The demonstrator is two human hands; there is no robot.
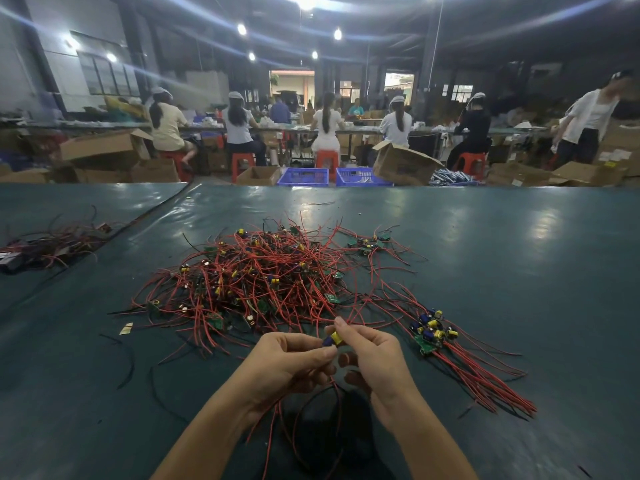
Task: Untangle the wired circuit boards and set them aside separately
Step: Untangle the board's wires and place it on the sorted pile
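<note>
Head, right hand [374, 355] pinches board [333, 338], pile [263, 271] beyond

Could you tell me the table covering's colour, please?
The table covering is dark teal; head view.

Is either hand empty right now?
No, the left hand and right hand both pinch one small circuit board between them.
</note>
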